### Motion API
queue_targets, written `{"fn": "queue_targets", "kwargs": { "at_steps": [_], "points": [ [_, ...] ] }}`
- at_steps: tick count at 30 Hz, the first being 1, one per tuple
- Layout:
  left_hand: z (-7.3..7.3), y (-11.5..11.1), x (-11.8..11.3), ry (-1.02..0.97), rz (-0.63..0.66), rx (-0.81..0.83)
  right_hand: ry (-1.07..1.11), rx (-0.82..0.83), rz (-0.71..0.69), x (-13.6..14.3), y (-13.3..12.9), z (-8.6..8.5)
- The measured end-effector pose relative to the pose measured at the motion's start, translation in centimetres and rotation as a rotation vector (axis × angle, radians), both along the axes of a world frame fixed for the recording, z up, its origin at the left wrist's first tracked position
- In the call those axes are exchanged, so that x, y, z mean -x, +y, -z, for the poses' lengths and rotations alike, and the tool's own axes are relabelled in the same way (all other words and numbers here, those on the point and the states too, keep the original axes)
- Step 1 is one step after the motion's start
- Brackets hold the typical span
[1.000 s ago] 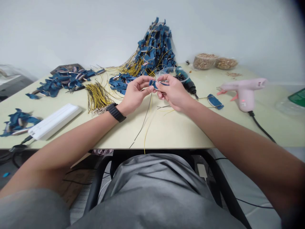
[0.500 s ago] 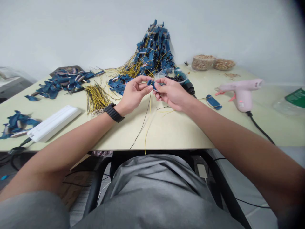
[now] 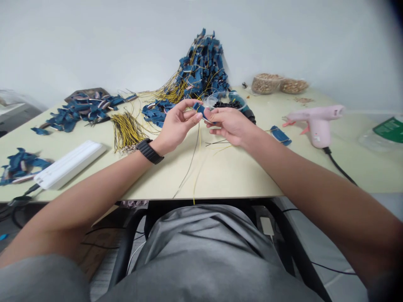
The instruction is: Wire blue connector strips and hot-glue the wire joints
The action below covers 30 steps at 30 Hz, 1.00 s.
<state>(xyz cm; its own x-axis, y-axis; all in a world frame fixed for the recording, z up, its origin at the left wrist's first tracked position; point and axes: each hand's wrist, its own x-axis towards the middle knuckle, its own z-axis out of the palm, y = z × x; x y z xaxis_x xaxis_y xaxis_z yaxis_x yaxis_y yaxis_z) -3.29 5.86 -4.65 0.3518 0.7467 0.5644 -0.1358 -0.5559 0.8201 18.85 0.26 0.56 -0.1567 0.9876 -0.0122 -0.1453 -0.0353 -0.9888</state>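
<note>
Hands meet above the middle of the table (image 3: 226, 176), both pinching one small blue piece (image 3: 199, 108) between fingertips; left hand (image 3: 176, 126) closed on it from the left with thumb and forefinger, right hand (image 3: 228, 123) closed on its other end, remaining fingers curled loosely. Step in hand looks like fitting or seating thin wires (image 3: 193, 155) into the piece: a dark one and a yellow one hang down from it past the near edge toward the lap. Next move would likely call for a steady pinch and fine alignment, since piece is tiny and the wires are slack. Piece itself: blue, flat, short, mostly hidden by fingers, detail too small to tell. Black watch (image 3: 150, 150) on left wrist. Big heap of blue pieces with yellow wires (image 3: 201, 69) at the far edge against the wall, a clear dish (image 3: 225, 100) of dark bits just behind the hands. Yellow wire bundle (image 3: 127, 128) left of the hands, white box (image 3: 71, 163) near the left near edge. Pink glue gun (image 3: 316, 121) toward the right edge, one lone blue piece (image 3: 280, 135) between it and the right hand. Two tubs (image 3: 277, 84) at the far right corner.
</note>
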Motion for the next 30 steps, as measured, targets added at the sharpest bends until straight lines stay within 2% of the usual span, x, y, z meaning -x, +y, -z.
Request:
{"fn": "queue_targets", "kwargs": {
  "at_steps": [5,13,20,23,26,28,30],
  "points": [
    [0.4,-0.1,-0.4,0.017,0.039,-0.020,0.073,0.062,-0.061,0.0,-0.1,0.0],
    [-0.2,-1.2,-0.6,-0.020,-0.001,0.094,0.108,0.067,-0.126,0.0,0.3,0.5],
    [-0.3,-1.0,-0.7,-0.047,0.007,0.101,0.094,0.095,-0.153,0.2,0.1,0.4],
    [-0.3,-0.8,-0.6,-0.061,0.000,0.116,-0.042,0.048,-0.161,-0.4,0.6,-0.1],
    [-0.3,-0.6,-0.2,-0.088,-0.007,0.118,-0.238,-0.116,-0.083,-2.1,0.1,-1.4],
    [-0.3,-0.6,0.1,-0.091,0.006,0.134,-0.401,-0.265,0.019,-4.1,-1.8,-2.3],
    [-0.2,-0.6,0.2,-0.084,0.036,0.171,-0.662,-0.362,0.128,-7.1,-5.0,-2.8]
  ]
}}
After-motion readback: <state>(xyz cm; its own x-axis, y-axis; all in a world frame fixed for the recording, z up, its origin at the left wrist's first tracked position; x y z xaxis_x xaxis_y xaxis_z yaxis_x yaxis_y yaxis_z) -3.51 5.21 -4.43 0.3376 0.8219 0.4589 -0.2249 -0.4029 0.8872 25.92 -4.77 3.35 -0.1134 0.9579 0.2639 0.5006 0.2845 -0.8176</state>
